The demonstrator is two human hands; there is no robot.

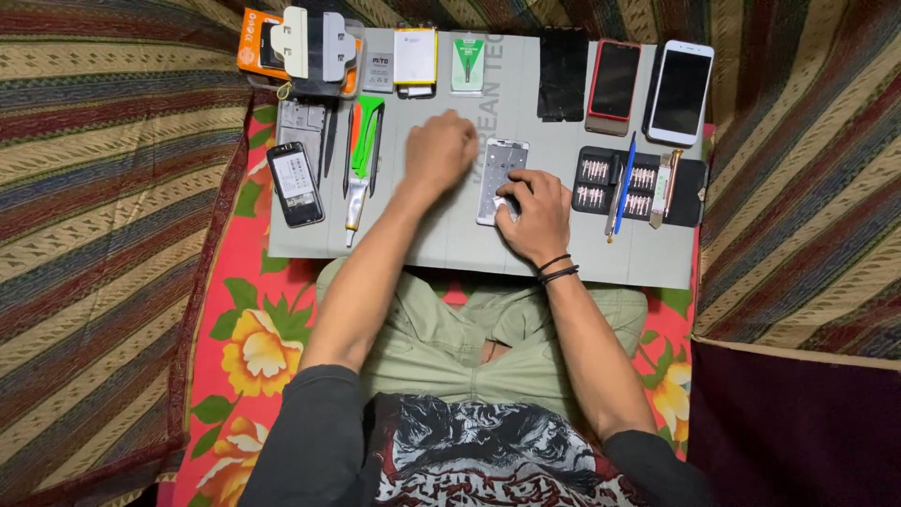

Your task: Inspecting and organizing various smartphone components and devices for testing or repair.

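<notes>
Here, mid-frame, the right hand [533, 218] is pinning the opened phone frame [502, 169] to the grey mat [450, 246], steadying it; the left hand [439, 150] is resting beside it, loosely fisted, holding nothing visible.

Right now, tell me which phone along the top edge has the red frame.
The middle one of three at the mat's top right, the red-framed phone, between a black phone and a white phone.

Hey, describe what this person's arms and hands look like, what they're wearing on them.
Both hands are bare, with no gloves or rings that can be made out. The left hand and its wrist carry nothing. The right hand has two thin black bands around the wrist. Both forearms are uncovered; dark grey sleeves are pushed up to about the elbows, over a black printed shirt.
</notes>
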